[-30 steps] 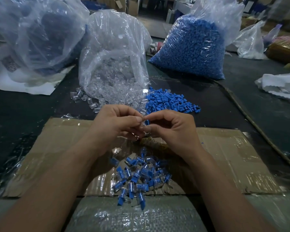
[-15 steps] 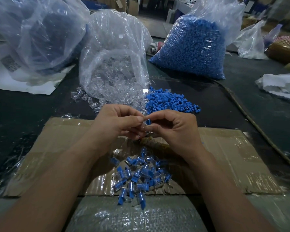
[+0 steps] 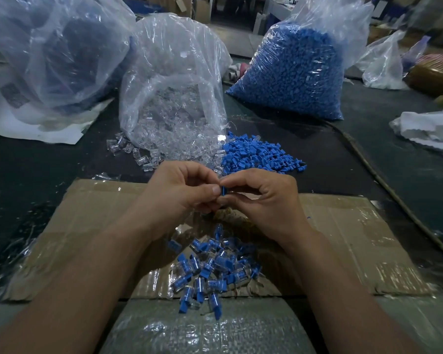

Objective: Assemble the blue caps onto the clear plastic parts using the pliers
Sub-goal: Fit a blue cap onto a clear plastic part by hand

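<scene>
My left hand (image 3: 179, 192) and my right hand (image 3: 261, 200) meet fingertip to fingertip above the cardboard sheet (image 3: 356, 241). Between them sits a blue cap (image 3: 224, 191), pinched by my left thumb and fingers. My right fingers curl round a clear plastic part (image 3: 237, 194), mostly hidden. A heap of assembled blue-and-clear pieces (image 3: 212, 272) lies on the cardboard below my hands. Loose blue caps (image 3: 258, 155) are piled behind my right hand. Clear parts spill from an open plastic bag (image 3: 172, 98). No pliers are in sight.
A full bag of blue caps (image 3: 297, 70) stands at the back right, and a large clear bag (image 3: 56, 49) at the back left. White wrapping (image 3: 427, 129) lies at the right edge. A thin stick (image 3: 394, 198) runs along the dark table on the right.
Both hands stay together in nearly the same spot. The blue cap shows a little more clearly between the fingertips now.
</scene>
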A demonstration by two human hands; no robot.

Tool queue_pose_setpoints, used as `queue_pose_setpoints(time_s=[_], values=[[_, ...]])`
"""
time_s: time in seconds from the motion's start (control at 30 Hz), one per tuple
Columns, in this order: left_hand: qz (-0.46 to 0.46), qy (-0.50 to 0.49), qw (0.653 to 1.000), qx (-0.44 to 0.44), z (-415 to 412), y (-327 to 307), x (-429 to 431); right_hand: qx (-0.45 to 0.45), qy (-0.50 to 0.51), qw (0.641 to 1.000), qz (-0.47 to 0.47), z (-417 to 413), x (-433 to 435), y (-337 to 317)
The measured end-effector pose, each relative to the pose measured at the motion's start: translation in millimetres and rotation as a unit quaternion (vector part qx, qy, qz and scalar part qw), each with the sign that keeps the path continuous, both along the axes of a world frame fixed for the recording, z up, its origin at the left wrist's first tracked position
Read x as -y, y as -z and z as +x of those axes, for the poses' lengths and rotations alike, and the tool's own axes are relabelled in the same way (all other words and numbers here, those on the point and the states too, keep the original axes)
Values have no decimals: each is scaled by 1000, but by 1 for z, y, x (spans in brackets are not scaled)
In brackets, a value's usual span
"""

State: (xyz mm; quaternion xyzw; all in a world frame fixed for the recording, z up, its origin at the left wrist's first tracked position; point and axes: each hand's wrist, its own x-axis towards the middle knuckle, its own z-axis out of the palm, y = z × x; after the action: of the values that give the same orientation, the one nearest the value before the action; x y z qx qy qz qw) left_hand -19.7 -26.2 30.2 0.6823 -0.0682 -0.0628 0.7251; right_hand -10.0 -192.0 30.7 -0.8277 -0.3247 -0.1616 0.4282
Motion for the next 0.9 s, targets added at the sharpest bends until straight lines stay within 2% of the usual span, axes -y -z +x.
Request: queue_pose_setpoints(time_s=[0.23,0.4,0.47,0.57,0.7,0.9], values=[[-13,-74,997,13,5,4,-5,-159,109,978,-80,10,25,-10],[2,-96,995,30,7,4,-8,-301,83,922,-229,14,42,-14],[4,-100,994,32,8,3,-9,-328,65,899,-283,13,42,-14],[7,-101,994,31,9,3,-10,-300,69,892,-332,12,37,-13],[7,-101,994,33,8,3,-9,-253,90,899,-347,11,31,-13],[-2,-102,994,25,10,4,-9,-165,136,887,-409,10,18,-9]])
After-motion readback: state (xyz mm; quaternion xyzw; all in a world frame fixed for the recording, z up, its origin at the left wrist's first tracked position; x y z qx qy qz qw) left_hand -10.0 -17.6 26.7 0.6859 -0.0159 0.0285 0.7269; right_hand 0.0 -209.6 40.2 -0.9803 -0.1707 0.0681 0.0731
